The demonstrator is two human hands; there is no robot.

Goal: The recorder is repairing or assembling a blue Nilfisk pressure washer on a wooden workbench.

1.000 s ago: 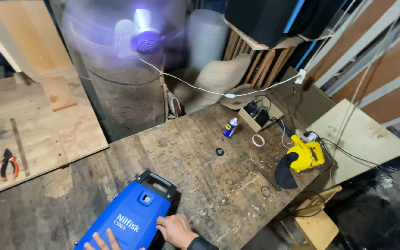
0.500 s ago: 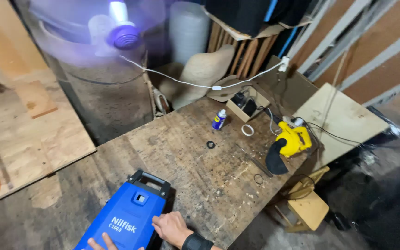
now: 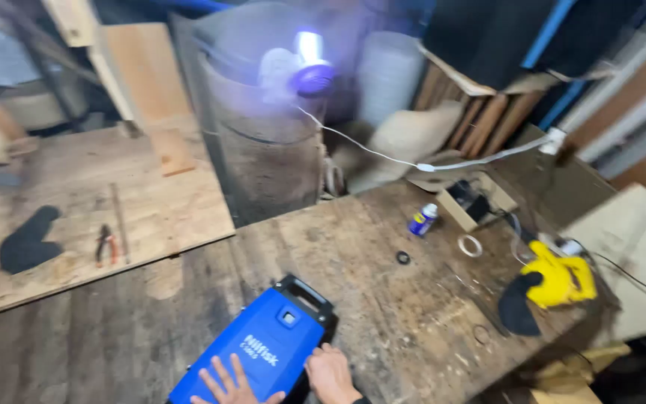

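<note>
View: head camera, looking down and forward; the whole picture is a little blurred.
Tabletop: a worn, stained wooden tabletop (image 3: 383, 299) runs from near centre to the right. A paler plywood sheet (image 3: 91, 202) lies on the far left, slightly higher.
Room: a workshop corner. A large grey cylinder (image 3: 263, 150) stands behind the tabletop with a glaring lamp (image 3: 308, 71) in front of it. Wooden slats and dark panels lean at the far right.
Blue machine: a blue machine casing (image 3: 263, 352) with a black handle end lies flat at the near edge, centre.
Hands: the left hand (image 3: 229, 381) lies flat with fingers spread on top of the casing. The right hand (image 3: 330, 374) rests against its right side, fingers curled, not gripping. The hands are just beside each other.
Container: a small open wooden box (image 3: 469, 203) at the far right holds dark things too blurred to tell.
Loose things: a blue spray can (image 3: 422, 219) stands near the box. A small black ring (image 3: 403, 257) and a white tape roll (image 3: 470, 245) lie nearer. A yellow power tool (image 3: 558, 278) sits at the right edge. Pliers (image 3: 105, 243) and a dark glove-like shape (image 3: 28, 239) lie on the plywood sheet.
Cable: a white cable (image 3: 383, 153) runs from the lamp to the right.
Cut off: the casing's near end and both wrists leave the bottom edge.
</note>
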